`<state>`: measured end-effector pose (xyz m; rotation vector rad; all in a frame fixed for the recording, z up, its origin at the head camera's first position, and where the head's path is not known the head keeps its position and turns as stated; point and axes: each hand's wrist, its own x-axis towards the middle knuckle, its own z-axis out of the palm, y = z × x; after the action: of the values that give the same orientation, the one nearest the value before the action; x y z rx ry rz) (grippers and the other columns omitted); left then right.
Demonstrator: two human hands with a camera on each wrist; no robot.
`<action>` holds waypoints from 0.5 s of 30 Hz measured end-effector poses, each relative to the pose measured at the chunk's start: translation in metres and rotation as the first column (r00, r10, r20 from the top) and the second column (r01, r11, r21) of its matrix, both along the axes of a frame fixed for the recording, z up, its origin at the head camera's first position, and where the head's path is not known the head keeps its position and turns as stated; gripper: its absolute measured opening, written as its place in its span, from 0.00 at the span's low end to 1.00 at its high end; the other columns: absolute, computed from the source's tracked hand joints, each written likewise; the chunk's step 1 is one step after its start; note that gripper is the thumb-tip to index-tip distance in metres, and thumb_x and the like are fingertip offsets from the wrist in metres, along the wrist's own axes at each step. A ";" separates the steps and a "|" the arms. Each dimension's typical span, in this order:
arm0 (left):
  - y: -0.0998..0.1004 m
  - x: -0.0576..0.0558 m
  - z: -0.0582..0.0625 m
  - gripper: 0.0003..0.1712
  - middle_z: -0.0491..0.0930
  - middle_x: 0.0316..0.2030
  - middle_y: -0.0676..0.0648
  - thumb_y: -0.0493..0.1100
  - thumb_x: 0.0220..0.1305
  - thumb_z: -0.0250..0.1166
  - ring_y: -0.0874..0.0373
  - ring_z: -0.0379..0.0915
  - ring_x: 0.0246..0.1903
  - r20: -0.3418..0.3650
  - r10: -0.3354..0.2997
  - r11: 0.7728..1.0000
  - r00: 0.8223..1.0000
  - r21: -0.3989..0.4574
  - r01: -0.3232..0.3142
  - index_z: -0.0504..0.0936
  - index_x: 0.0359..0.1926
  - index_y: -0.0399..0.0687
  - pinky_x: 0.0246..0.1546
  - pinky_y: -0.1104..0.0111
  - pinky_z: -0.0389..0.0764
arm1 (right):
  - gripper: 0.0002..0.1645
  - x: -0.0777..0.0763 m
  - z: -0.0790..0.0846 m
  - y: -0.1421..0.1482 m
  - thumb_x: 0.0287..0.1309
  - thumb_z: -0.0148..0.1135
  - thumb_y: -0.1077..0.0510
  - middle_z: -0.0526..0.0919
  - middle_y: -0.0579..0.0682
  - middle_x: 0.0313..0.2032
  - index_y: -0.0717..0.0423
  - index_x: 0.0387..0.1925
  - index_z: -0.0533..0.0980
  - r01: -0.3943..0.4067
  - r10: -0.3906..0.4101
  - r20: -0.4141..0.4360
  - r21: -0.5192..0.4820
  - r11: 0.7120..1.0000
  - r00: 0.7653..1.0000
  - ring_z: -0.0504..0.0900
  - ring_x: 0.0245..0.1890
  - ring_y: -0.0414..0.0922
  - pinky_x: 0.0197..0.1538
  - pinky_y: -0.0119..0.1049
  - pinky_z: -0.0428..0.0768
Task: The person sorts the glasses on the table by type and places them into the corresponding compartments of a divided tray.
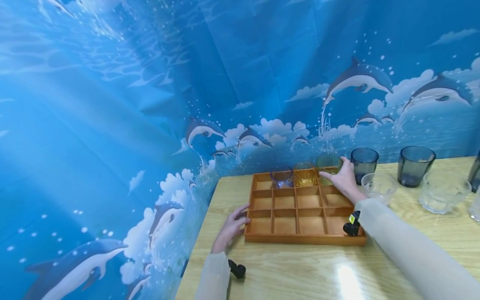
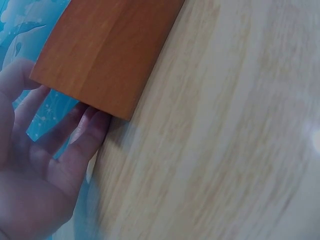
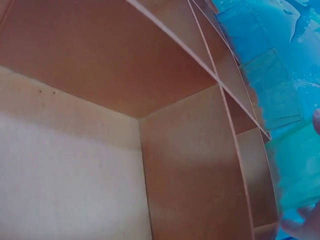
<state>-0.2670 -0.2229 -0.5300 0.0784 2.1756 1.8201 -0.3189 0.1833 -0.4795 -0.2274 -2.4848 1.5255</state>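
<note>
A brown wooden divided tray (image 1: 305, 238) with several square compartments lies on the table. My right hand (image 1: 344, 178) holds a green-tinted glass (image 1: 327, 163) between thumb and fingers at the tray's back right compartment. The same green glass (image 3: 300, 167) shows at the right edge of the right wrist view, fingertips beside it. To its left, a yellow glass (image 1: 305, 176) and a purple-blue glass (image 1: 282, 178) stand in back-row compartments. My left hand (image 1: 231, 227) touches the tray's left side, fingers loosely bent; the left wrist view shows fingertips against the wooden wall (image 2: 95, 60).
Right of the tray stand dark grey glasses (image 1: 414, 166) and clear glasses (image 1: 444, 193), one clear glass (image 1: 379, 187) close to my right forearm. A blue dolphin-print curtain (image 1: 240, 83) hangs behind the light wooden table (image 1: 292, 271), also along its left edge.
</note>
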 end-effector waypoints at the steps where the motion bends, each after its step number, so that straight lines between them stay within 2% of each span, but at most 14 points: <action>1: 0.000 0.000 0.000 0.32 0.65 0.62 0.41 0.40 0.59 0.61 0.47 0.67 0.55 0.003 0.003 1.000 1.000 0.001 -0.003 0.67 0.65 0.59 0.50 0.48 0.71 | 0.62 0.000 0.000 0.000 0.51 0.66 0.45 0.41 0.73 0.66 0.65 0.70 0.37 -0.002 0.002 0.014 0.004 1.000 1.000 0.50 0.63 0.69 0.58 0.64 0.57; 9: 0.000 0.000 0.000 0.31 0.66 0.61 0.42 0.40 0.59 0.60 0.49 0.69 0.52 0.008 0.008 1.000 1.000 0.007 -0.008 0.68 0.65 0.58 0.48 0.50 0.73 | 0.61 0.002 -0.001 0.002 0.52 0.65 0.47 0.42 0.74 0.65 0.67 0.69 0.36 -0.021 0.018 0.080 0.027 0.999 0.997 0.50 0.63 0.69 0.58 0.64 0.58; 15: 0.000 0.000 0.000 0.32 0.64 0.62 0.40 0.41 0.59 0.61 0.47 0.68 0.53 -0.001 0.003 1.000 1.000 0.004 -0.003 0.68 0.65 0.58 0.49 0.48 0.72 | 0.58 0.008 -0.002 0.005 0.54 0.63 0.47 0.45 0.74 0.65 0.68 0.69 0.38 -0.041 0.039 0.070 0.031 0.999 0.997 0.51 0.63 0.69 0.57 0.63 0.58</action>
<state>-0.2669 -0.2229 -0.5303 0.0779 2.1743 1.8261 -0.3110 0.1884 -0.4816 -0.2305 -2.5806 1.5160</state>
